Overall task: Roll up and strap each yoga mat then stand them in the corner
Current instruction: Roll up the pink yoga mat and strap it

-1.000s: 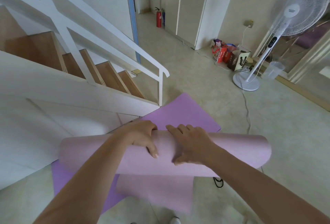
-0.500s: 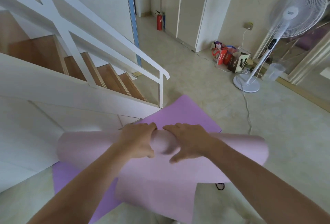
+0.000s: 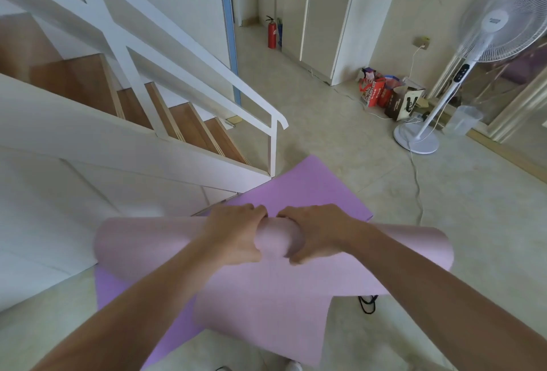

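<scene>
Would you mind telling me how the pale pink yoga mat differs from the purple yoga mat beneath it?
The pale pink yoga mat is lighter than the purple yoga mat. The pink one is partly rolled, a loose end hanging; the purple one lies flat on the tiled floor. The left hand and right hand grip the pink mat, not the purple one. Neither is strapped.

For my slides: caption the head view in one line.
Left hand and right hand grip a half-rolled pink yoga mat over a purple mat by the staircase.
</scene>
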Available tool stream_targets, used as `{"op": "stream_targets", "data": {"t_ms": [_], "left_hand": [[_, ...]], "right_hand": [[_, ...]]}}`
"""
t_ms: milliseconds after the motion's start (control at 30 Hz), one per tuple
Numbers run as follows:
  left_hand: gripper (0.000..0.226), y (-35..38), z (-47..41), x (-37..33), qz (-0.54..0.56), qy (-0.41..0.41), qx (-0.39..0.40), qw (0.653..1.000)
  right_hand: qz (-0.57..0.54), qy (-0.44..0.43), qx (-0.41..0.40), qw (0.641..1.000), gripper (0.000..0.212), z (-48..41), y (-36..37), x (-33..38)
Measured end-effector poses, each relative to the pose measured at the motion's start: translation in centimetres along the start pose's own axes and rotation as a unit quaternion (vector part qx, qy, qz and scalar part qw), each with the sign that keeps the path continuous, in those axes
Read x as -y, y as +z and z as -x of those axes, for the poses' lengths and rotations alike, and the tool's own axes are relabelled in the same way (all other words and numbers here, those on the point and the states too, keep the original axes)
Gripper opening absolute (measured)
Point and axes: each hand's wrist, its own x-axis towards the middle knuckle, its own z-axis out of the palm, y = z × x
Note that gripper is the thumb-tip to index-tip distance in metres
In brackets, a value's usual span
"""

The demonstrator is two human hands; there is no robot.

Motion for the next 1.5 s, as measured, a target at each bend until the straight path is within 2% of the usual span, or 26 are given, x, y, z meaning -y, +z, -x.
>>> {"op": "stream_targets", "data": {"t_ms": [67, 100, 167, 233, 300, 367, 400, 467, 567, 667, 733, 767, 833, 900, 933, 1000, 1033, 1100, 1167, 1233, 1300, 1333, 1400, 1467, 1500], "left_hand": [[0.055, -1.4, -0.4, 1.1, 0.084, -0.027, 0.074, 0.993], [0.055, -2.1, -0.5, 1.6, 0.124, -0.041, 0.108, 0.986], [0.057, -3.0, -0.4, 2.0, 0.170, -0.049, 0.140, 0.974], [0.069, -3.1, 0.0, 1.6, 0.129, -0.023, 0.131, 0.983], [0.100, -1.9, 0.5, 0.5, 0.002, 0.012, 0.090, 0.996], [0.123, 0.4, 0.8, -0.3, -0.126, 0.039, -0.003, 0.991], [0.124, 1.4, 0.9, -0.3, -0.157, 0.048, -0.068, 0.984], [0.106, 2.5, 0.5, 0.0, -0.144, 0.061, -0.149, 0.976], [0.076, 1.8, -0.2, 0.9, -0.064, 0.024, -0.035, 0.997], [0.072, 0.3, -0.4, 1.5, 0.078, -0.011, 0.066, 0.995], [0.070, -0.3, -0.5, 1.8, 0.154, -0.022, 0.128, 0.979], [0.071, -0.4, -0.5, 2.0, 0.185, -0.031, 0.165, 0.968], [0.076, -0.2, -0.3, 2.3, 0.218, -0.035, 0.215, 0.951], [0.083, -0.1, 0.0, 2.1, 0.218, -0.028, 0.215, 0.952], [0.092, 0.0, 0.3, 1.8, 0.185, -0.017, 0.198, 0.963], [0.116, 0.5, 0.9, 1.1, 0.017, 0.028, 0.118, 0.992], [0.122, 1.0, 1.1, 0.7, -0.066, 0.048, 0.066, 0.995], [0.110, 1.9, 1.1, 0.4, -0.134, 0.047, -0.012, 0.990], [0.084, 2.2, 0.7, 1.2, -0.079, 0.023, -0.029, 0.996], [0.074, 1.7, 0.4, 2.0, 0.032, -0.013, 0.023, 0.999], [0.072, 0.9, 0.3, 2.8, 0.126, -0.040, 0.102, 0.986], [0.073, 0.6, 0.2, 3.2, 0.165, -0.050, 0.148, 0.974], [0.075, 0.5, 0.3, 3.9, 0.224, -0.062, 0.217, 0.948], [0.082, 0.4, 0.6, 3.8, 0.233, -0.054, 0.240, 0.941], [0.091, 0.4, 0.9, 3.4, 0.207, -0.042, 0.231, 0.950]], "right_hand": [[0.113, -0.015, -0.068, 0.991, 0.111, 0.2, 1.2, 0.5], [0.148, -0.019, -0.101, 0.984, 0.115, 0.2, 1.7, 0.7], [0.151, -0.018, -0.134, 0.979, 0.105, -0.1, 2.2, 1.0], [0.117, -0.018, -0.136, 0.984, 0.088, -0.6, 2.0, 0.9], [0.058, 0.001, -0.085, 0.995, 0.079, -0.8, 1.0, 0.7], [-0.029, 0.021, -0.031, 0.999, 0.077, -0.9, 0.1, 0.5], [-0.066, 0.024, -0.016, 0.997, 0.076, -1.0, -0.1, 0.5], [-0.093, 0.018, 0.000, 0.996, 0.076, -1.0, -0.2, 0.8], [-0.001, 0.004, -0.022, 1.000, 0.098, -0.7, 1.0, 1.3], [0.178, 0.000, -0.156, 0.972, 0.129, -0.2, 4.2, 1.8], [0.218, -0.010, -0.239, 0.946, 0.131, 0.0, 6.0, 1.7], [0.219, -0.028, -0.261, 0.940, 0.123, -0.1, 6.4, 1.8], [0.181, -0.040, -0.218, 0.958, 0.097, -0.2, 5.8, 2.0], [0.124, -0.019, -0.100, 0.987, 0.077, -0.5, 4.1, 1.9], [0.095, -0.008, -0.059, 0.994, 0.073, -0.8, 3.3, 1.6], [0.011, 0.020, 0.000, 1.000, 0.072, -1.3, 1.8, 0.8], [-0.033, 0.031, 0.023, 0.999, 0.072, -1.4, 1.2, 0.4], [-0.080, 0.031, 0.048, 0.995, 0.073, -1.4, 0.3, 0.0], [-0.061, 0.020, 0.055, 0.996, 0.087, -1.3, 0.2, 0.4], [0.035, -0.001, 0.021, 0.999, 0.116, -0.9, 1.2, 1.2], [0.149, -0.021, -0.041, 0.988, 0.128, -0.7, 3.1, 2.2], [0.174, -0.025, -0.063, 0.982, 0.124, -0.6, 3.8, 2.5], [0.149, -0.032, -0.071, 0.986, 0.105, -0.9, 4.3, 2.6], [0.097, -0.030, -0.027, 0.995, 0.087, -1.4, 3.5, 2.2], [0.077, -0.024, 0.003, 0.997, 0.081, -1.7, 2.9, 2.0]]}}
